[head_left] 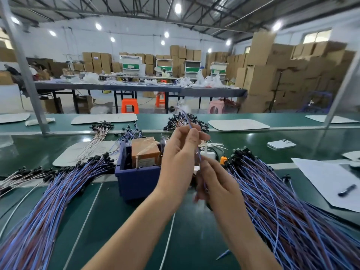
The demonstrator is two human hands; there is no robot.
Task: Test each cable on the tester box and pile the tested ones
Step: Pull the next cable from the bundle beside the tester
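A thin blue cable [186, 118] rises upright in front of me, blurred at its top end. My left hand [180, 152] pinches it high up, and my right hand [216, 184] grips its lower part just below. Behind my hands stands a dark blue bin [136, 178] holding a brown tester box [145, 152]. A large pile of blue and brown cables with black ends [58, 191] fans out on the left. A second large pile [282, 211] spreads on the right.
The green bench [120, 221] carries white mats [238, 124], a white phone [281, 144], paper sheets [331, 182] with a dark pen [346, 190], and an orange item [223, 159]. Smaller cable bundles [185, 121] lie further back. A metal post [25, 71] stands at left.
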